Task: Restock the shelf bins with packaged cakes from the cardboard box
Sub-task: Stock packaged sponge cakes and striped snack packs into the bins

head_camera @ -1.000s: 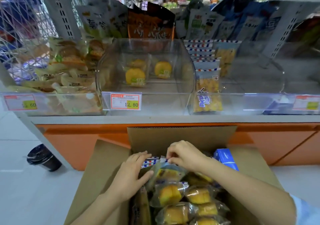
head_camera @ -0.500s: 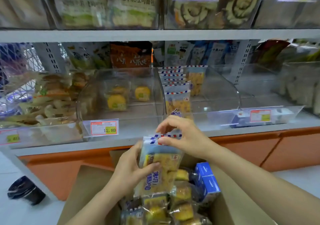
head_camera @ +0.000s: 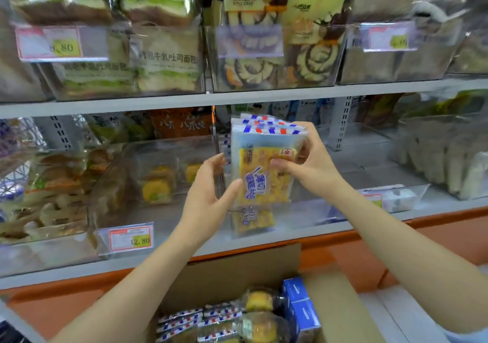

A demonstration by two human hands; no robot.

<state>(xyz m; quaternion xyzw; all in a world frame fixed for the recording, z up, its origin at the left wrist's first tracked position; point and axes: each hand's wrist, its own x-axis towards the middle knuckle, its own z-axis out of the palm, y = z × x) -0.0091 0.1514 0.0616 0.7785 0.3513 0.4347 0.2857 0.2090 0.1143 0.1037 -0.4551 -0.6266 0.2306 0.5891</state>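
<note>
A stack of several flat cake packs (head_camera: 264, 168), yellow with blue lettering and red-white-blue striped tops, is held upright in front of a clear shelf bin (head_camera: 311, 208). My right hand (head_camera: 309, 163) grips the stack from its right side, thumb across the front. My left hand (head_camera: 208, 189) steadies the stack's left edge with fingers nearly straight and thumb touching the front. Through the bin's front one more of these packs (head_camera: 252, 219) shows low down. The cardboard box (head_camera: 338, 305) sits below, with more striped packs (head_camera: 200, 319) and round yellow cakes (head_camera: 260, 301) inside.
To the left, a clear bin (head_camera: 148, 181) with a 12.80 price tag (head_camera: 130, 238) contains round yellow cakes. Blue cartons (head_camera: 301, 305) stand in the box. The upper shelf (head_camera: 237, 97) carries bins of bread and chocolate rolls. An orange base panel (head_camera: 435, 239) runs under the lower shelf.
Both hands have lifted the stack of cake packs out of the box and up to the level of the clear shelf bin. The view has tilted upward.
</note>
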